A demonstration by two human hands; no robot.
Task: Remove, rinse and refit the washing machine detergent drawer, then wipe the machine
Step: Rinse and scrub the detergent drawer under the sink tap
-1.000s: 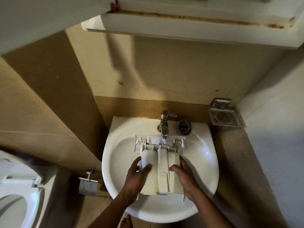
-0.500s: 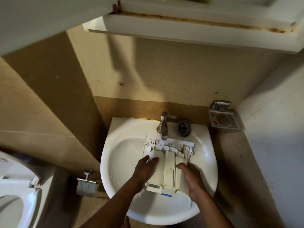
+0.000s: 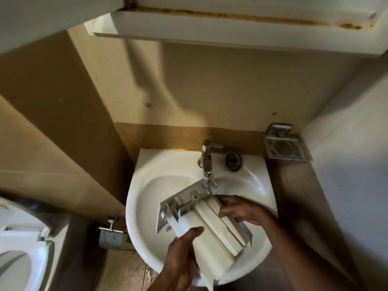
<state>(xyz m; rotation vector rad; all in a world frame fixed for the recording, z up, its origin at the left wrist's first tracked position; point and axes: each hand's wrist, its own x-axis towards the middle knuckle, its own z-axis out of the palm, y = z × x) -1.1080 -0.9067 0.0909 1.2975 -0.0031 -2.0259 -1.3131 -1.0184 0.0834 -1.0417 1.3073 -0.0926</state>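
Observation:
The white detergent drawer is held upside down and slanted over the white basin. Its ribbed front end points up-left, and one corner sits right under the chrome tap. My left hand grips the drawer's near left side from below. My right hand clasps its far right edge. A thin stream of water seems to fall from the spout onto the drawer.
A round drain strainer lies on the basin's rim beside the tap. A metal soap holder is fixed to the wall at right. A toilet stands at lower left, a metal fitting beside the basin, a white cabinet overhead.
The drawer has been turned from lying straight in the basin to a slant, front end swung left and lifted toward the tap. Both hands shifted with it.

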